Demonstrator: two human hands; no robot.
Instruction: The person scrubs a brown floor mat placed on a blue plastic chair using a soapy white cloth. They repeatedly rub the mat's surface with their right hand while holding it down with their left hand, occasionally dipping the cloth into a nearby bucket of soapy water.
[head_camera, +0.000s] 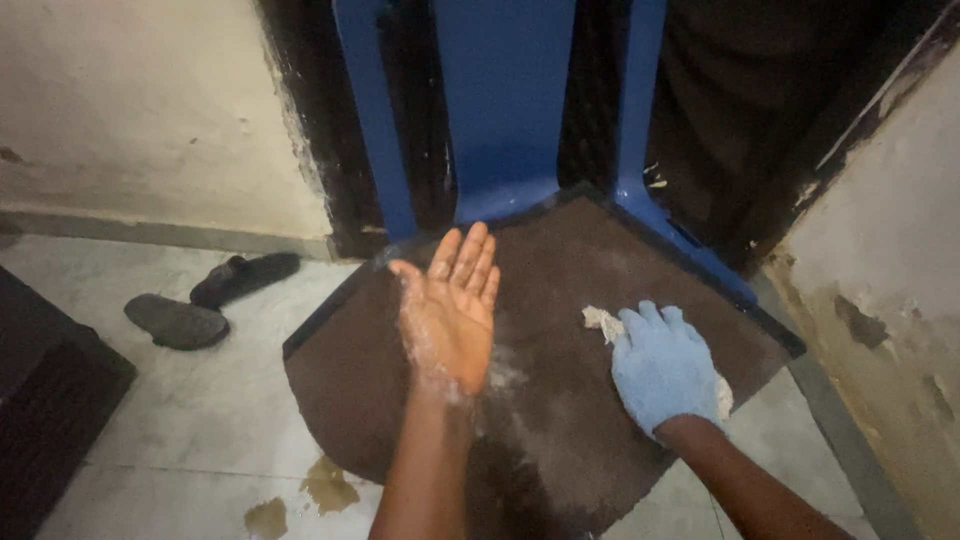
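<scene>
So the person is crouched over a brown doormat (560, 400) lying on the tiled floor (200, 420), right up against the legs of a blue plastic chair (505, 110). The left hand (450, 310) is bare, held just above the mat's middle with the palm turned up and fingers spread flat, grip fully released, nothing in it, though the palm and wrist look dusted with whitish powder or suds. The right hand (662, 365) wears a light blue glove and is pressed flat on a whitish cloth (602, 320) near the mat's right edge; the cloth pokes out past the fingertips and again under the heel of the hand, so it's pinned down more than clenched. There's a pale powdery streak (520, 410) across the mat between the two hands. Off past the mat's left edge, a pair of dark sandals (205, 300) sits on the floor, and a couple of brownish puddles (325, 487) show near the mat's front-left corner.
</scene>
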